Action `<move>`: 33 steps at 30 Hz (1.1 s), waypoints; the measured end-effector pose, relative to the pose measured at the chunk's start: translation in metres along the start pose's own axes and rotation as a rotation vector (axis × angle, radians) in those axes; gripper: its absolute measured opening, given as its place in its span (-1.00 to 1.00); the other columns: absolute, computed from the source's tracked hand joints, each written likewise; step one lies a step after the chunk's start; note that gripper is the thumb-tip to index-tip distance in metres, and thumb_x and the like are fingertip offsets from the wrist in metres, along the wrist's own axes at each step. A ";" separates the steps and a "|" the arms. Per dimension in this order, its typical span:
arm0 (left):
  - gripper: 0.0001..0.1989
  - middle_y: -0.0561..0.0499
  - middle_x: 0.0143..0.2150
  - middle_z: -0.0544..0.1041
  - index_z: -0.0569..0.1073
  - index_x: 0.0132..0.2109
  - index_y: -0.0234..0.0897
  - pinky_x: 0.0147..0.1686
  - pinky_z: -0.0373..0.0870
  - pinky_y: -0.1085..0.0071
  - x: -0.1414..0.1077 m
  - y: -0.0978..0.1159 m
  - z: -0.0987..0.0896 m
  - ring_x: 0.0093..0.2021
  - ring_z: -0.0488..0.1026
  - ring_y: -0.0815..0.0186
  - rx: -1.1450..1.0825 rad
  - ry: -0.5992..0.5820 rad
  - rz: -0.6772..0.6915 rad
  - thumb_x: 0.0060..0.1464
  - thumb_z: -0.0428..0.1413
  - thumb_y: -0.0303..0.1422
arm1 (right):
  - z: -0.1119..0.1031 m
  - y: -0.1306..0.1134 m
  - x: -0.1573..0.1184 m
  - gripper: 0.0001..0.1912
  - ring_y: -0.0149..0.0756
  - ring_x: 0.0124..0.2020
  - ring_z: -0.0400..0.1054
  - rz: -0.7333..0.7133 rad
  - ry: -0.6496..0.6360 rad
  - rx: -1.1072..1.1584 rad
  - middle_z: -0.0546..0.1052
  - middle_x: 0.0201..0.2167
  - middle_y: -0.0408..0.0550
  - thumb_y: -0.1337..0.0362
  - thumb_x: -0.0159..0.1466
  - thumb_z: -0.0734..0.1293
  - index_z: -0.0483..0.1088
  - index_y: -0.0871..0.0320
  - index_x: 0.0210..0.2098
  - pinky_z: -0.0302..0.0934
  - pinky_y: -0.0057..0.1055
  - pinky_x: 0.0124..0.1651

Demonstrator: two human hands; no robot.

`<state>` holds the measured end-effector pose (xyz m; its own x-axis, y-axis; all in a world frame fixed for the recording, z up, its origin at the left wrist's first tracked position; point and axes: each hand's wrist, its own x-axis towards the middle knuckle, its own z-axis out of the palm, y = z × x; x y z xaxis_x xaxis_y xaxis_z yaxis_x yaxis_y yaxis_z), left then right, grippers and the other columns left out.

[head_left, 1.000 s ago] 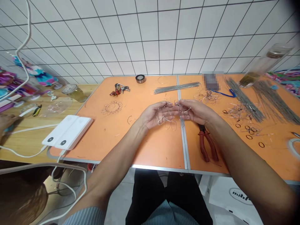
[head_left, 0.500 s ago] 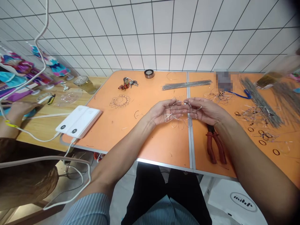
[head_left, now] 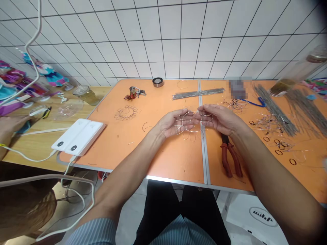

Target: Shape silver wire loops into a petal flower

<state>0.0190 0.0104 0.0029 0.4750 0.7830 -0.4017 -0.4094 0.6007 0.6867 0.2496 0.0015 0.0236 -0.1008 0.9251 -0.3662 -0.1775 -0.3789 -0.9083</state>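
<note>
Between my two hands is a thin wire flower shape (head_left: 191, 131), a ring with looped petals around it. My left hand (head_left: 175, 123) pinches its left and upper edge, fingers stretched behind the wire. My right hand (head_left: 219, 119) grips the right side, thumb and fingertips meeting near the top of the ring. Under my right wrist lie red-handled pliers (head_left: 231, 158), their jaws partly hidden by the hand. A second wire flower (head_left: 126, 113) lies flat on the orange table (head_left: 158, 160) to the left.
A tape roll (head_left: 157, 82), keys (head_left: 135, 93) and a bundle of straight wires (head_left: 198, 93) lie toward the wall. More wires (head_left: 276, 109), small dark rings (head_left: 293, 162) and a tilted-looking bottle (head_left: 296, 75) are right. White power banks (head_left: 78, 137) sit left; beside them a person's hand (head_left: 11, 127).
The whole view has shifted slightly, so the table things appear further left. Both my hands still hold the wire flower, with its ring turned a little more toward me.
</note>
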 end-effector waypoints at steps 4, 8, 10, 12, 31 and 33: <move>-0.63 -0.33 -0.02 0.86 0.73 -0.14 -0.41 -0.21 0.74 0.38 0.001 0.000 0.000 -0.15 0.87 0.14 -0.017 0.005 -0.014 0.67 0.13 -0.37 | 0.002 0.001 -0.001 -0.72 -0.37 -0.34 0.63 -0.019 -0.030 -0.028 0.79 -0.23 0.01 0.31 0.65 0.47 0.73 0.14 -0.22 0.56 -0.52 -0.34; -0.62 -0.33 -0.05 0.86 0.73 -0.13 -0.42 -0.23 0.73 0.40 0.002 0.001 0.000 -0.16 0.87 0.15 -0.031 0.022 -0.039 0.67 0.12 -0.37 | 0.000 0.003 0.001 -0.80 -0.35 -0.31 0.64 -0.035 -0.035 -0.050 0.77 -0.21 0.01 0.23 0.58 0.59 0.72 0.13 -0.21 0.56 -0.53 -0.36; -0.65 -0.35 -0.02 0.86 0.73 -0.11 -0.42 -0.21 0.75 0.39 0.001 0.001 0.001 -0.17 0.87 0.15 -0.031 0.040 -0.037 0.66 0.14 -0.37 | -0.002 0.004 0.003 -0.80 -0.36 -0.28 0.65 -0.060 -0.014 -0.077 0.77 -0.18 -0.01 0.18 0.53 0.65 0.73 0.12 -0.21 0.54 -0.56 -0.37; -0.69 -0.36 -0.02 0.86 0.73 -0.09 -0.42 -0.17 0.77 0.36 0.000 0.001 0.002 -0.16 0.87 0.13 -0.022 0.059 -0.032 0.64 0.16 -0.37 | -0.004 0.006 0.005 -0.79 -0.38 -0.24 0.66 -0.096 -0.005 -0.121 0.76 -0.17 -0.03 0.16 0.48 0.70 0.74 0.11 -0.22 0.52 -0.60 -0.35; -0.69 -0.26 -0.04 0.86 0.68 -0.17 -0.33 0.30 0.71 0.18 0.001 -0.005 0.004 -0.10 0.84 0.16 0.117 0.068 0.040 0.61 0.15 -0.40 | -0.002 0.009 0.005 -0.70 -0.43 -0.41 0.56 -0.024 -0.041 -0.187 0.69 -0.33 -0.04 0.22 0.59 0.60 0.70 0.13 -0.30 0.53 -0.60 -0.40; -0.67 -0.25 -0.06 0.86 0.68 -0.19 -0.33 0.26 0.72 0.21 0.001 -0.005 0.004 -0.11 0.83 0.17 0.122 0.069 0.042 0.62 0.14 -0.39 | -0.001 0.010 0.004 -0.73 -0.46 -0.43 0.54 -0.037 -0.057 -0.159 0.68 -0.35 -0.08 0.26 0.55 0.64 0.70 0.14 -0.30 0.50 -0.62 -0.40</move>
<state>0.0249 0.0074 0.0012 0.4032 0.8189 -0.4085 -0.3284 0.5461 0.7706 0.2487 0.0020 0.0129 -0.1536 0.9336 -0.3237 -0.0259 -0.3312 -0.9432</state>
